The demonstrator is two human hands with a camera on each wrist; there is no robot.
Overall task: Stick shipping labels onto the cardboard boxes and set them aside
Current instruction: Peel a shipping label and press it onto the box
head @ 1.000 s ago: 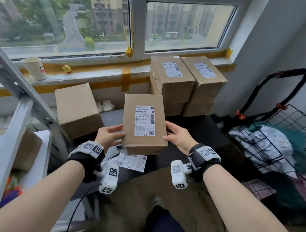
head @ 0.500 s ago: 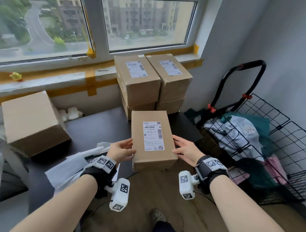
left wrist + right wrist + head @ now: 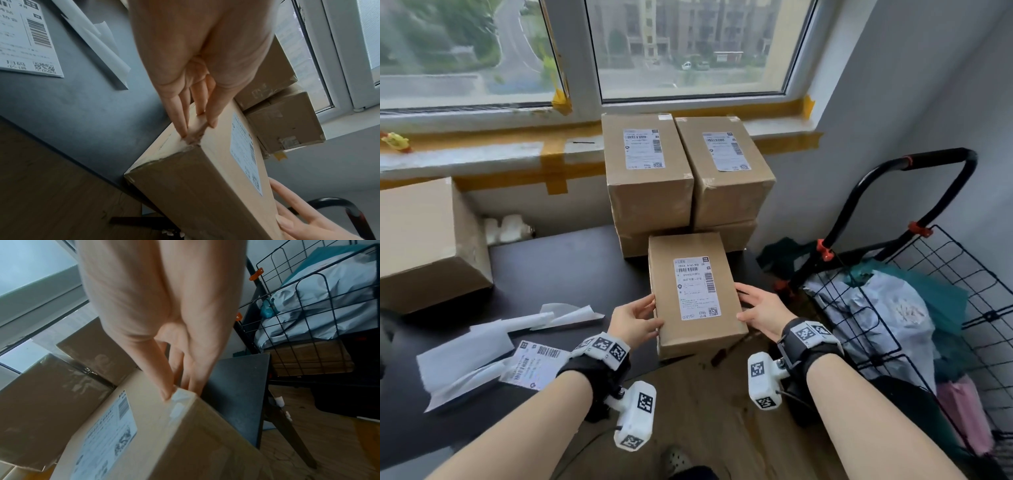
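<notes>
A cardboard box (image 3: pixel 697 337) with a white shipping label (image 3: pixel 697 287) on top is held between both hands at the dark table's front right corner. My left hand (image 3: pixel 635 318) grips its left side, thumb on the top edge and fingers down the side (image 3: pixel 195 65). My right hand (image 3: pixel 760 308) grips the right side the same way (image 3: pixel 164 321). The box's near end overhangs the table edge (image 3: pixel 205 178). Just behind it stands a stack of labelled boxes (image 3: pixel 650 192) against the window sill.
A plain unlabelled box (image 3: pixel 424 240) sits at the table's left. A loose shipping label (image 3: pixel 534 363) and peeled backing papers (image 3: pixel 465 353) lie on the dark table (image 3: pixel 551 267). A black wire cart (image 3: pixel 928 308) full of bags stands to the right.
Both hands have carried the labelled box rightward and lower, from in front of the plain box to just before the labelled stack. The head view has swung right.
</notes>
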